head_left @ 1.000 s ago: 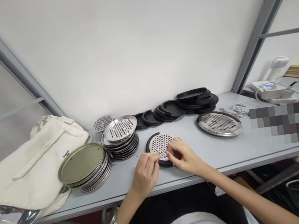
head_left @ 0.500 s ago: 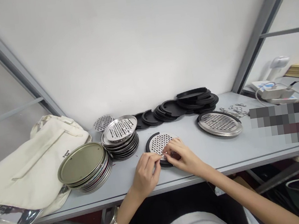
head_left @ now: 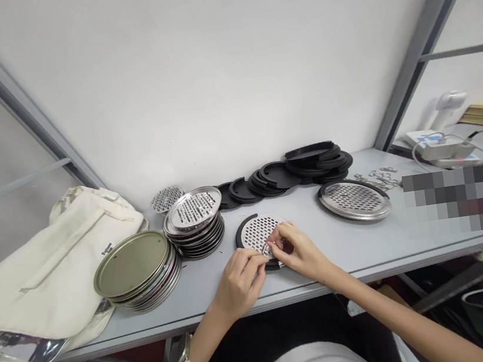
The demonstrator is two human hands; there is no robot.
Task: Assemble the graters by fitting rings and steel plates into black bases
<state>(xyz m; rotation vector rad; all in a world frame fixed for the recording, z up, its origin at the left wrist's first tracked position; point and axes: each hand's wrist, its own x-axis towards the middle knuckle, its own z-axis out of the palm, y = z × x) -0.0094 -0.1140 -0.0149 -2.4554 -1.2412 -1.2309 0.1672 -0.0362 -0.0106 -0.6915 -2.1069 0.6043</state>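
A round metal grater disc (head_left: pixel 257 229) with rows of slots lies in front of me, a black rim (head_left: pixel 240 236) around part of its edge. Over its near part, both hands pinch a small shiny metal piece (head_left: pixel 265 249); its exact shape is too small to make out. My left hand (head_left: pixel 242 279) grips it from the left with thumb and fingertips. From the right, my right hand (head_left: pixel 296 251) is closed on it with bent fingers and covers the disc's right side. Another slotted disc (head_left: pixel 355 198) with a black rim sits to the right.
Left of the hands stand a stack of grater discs (head_left: pixel 196 208) and a stack of round plates, olive green on top (head_left: pixel 132 263). Black rings (head_left: pixel 279 176) are piled along the wall. Loose metal clips (head_left: pixel 383 175) lie back right. A cream bag (head_left: pixel 56 259) fills the left end.
Both hands have shifted slightly to the right over the disc, still close together. The small metal piece between their fingertips shows more now. Everything else is unchanged.
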